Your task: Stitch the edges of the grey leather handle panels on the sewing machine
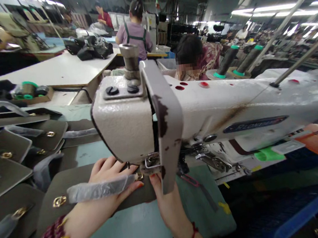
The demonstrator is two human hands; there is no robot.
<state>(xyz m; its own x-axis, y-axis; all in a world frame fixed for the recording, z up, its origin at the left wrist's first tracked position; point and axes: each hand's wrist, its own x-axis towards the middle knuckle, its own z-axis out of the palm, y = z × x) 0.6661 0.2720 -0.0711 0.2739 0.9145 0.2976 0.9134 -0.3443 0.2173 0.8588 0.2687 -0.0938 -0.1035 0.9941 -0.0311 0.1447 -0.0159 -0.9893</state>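
A dark grey-brown bag panel [52, 187] lies on the green work surface under the head of a white sewing machine [125, 126]. My left hand [110, 171] rests flat on this panel, fingers stretched toward the needle area. Across the back of that hand runs a handle strap [98, 189] wrapped in clear plastic, joined to the panel by gold-coloured fittings [59, 201]. At the panel's right end is my right hand [165, 196], its thumb by the edge. The machine's grey upright bar covers most of its fingers, so its grip is hidden.
Several similar panels with wrapped straps [6, 154] are spread at the left. Pink-handled snips [189, 180] lie right of my right hand. Thread cones [227, 62] stand behind the machine, and a blue crate edge [310, 209] is at lower right. Other people sit and stand beyond.
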